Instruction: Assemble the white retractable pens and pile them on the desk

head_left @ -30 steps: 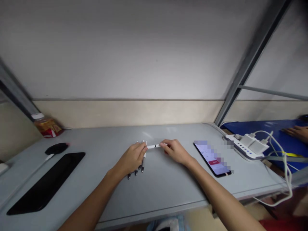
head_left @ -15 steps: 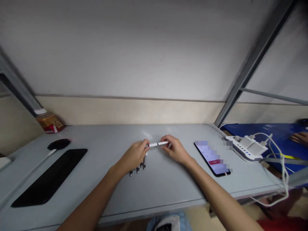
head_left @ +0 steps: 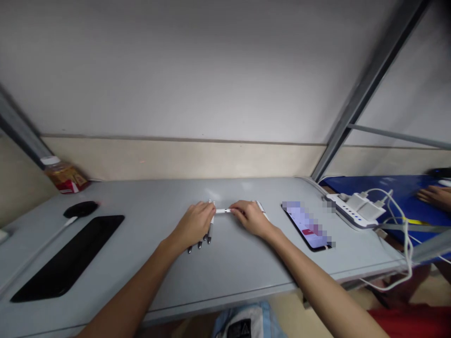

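A slim white pen (head_left: 221, 211) with a dark band spans the gap between my two hands above the grey desk. The fingers of my left hand (head_left: 198, 219) are closed on its left end. My right hand (head_left: 249, 218) pinches the other end with thumb and fingertips. Below my left hand lie several more pens (head_left: 210, 234), their dark grips and metal tips pointing toward me; the hand hides their upper parts. Just beyond my right hand's knuckles a thin white item (head_left: 262, 210) with a dark edge shows, mostly covered, so its kind is unclear.
To the right lie a lit phone (head_left: 306, 227) and a white power strip (head_left: 352, 211) with plugs and looping cables. On the left are a black slab (head_left: 70, 258), a black mouse (head_left: 81, 209) and a bottle (head_left: 65, 176). Another person's hand (head_left: 435, 195) rests on the blue desk.
My right hand has shifted slightly left, closer to my left hand, and less of the pen shows between them. The white item beyond my right hand now shows. The view has shifted slightly.
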`<state>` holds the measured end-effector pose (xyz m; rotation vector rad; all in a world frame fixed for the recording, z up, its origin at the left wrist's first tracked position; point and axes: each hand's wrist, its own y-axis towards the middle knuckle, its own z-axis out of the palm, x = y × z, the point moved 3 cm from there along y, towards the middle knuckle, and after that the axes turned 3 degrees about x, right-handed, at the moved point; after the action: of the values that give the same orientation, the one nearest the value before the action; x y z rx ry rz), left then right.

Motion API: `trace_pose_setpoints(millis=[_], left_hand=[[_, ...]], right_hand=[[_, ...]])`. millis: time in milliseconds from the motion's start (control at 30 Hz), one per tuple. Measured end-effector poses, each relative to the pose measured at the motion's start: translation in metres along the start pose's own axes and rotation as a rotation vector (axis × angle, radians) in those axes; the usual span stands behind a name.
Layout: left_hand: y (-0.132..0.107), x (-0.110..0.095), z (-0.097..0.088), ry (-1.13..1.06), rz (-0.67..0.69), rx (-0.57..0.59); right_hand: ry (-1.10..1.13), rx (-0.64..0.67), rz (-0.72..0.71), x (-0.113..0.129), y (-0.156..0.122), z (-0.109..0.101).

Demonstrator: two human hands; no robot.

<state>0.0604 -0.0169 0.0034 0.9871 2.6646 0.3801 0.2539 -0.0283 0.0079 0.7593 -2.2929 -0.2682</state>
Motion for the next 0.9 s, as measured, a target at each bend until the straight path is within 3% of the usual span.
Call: trace_pose_setpoints(millis=[200, 433, 900], left_hand=[[0.0014, -0.0082, -0.0041, -0.050, -0.008, 0.014], [0.0011, -0.0040, -0.0045, -0.063, -0.027, -0.021], [0.0005, -0.0011, -0.0069, -0.187, -0.042, 0.001]], right_hand=[[-0.066, -0.060, -0.030, 0.0007, -0.0021, -0.0044], [-0.062, 0.040, -0.059, 0.0053, -0.0010, 0.0000], [-0.120, -0.066, -0.016, -0.0011, -0.0007, -0.0029]])
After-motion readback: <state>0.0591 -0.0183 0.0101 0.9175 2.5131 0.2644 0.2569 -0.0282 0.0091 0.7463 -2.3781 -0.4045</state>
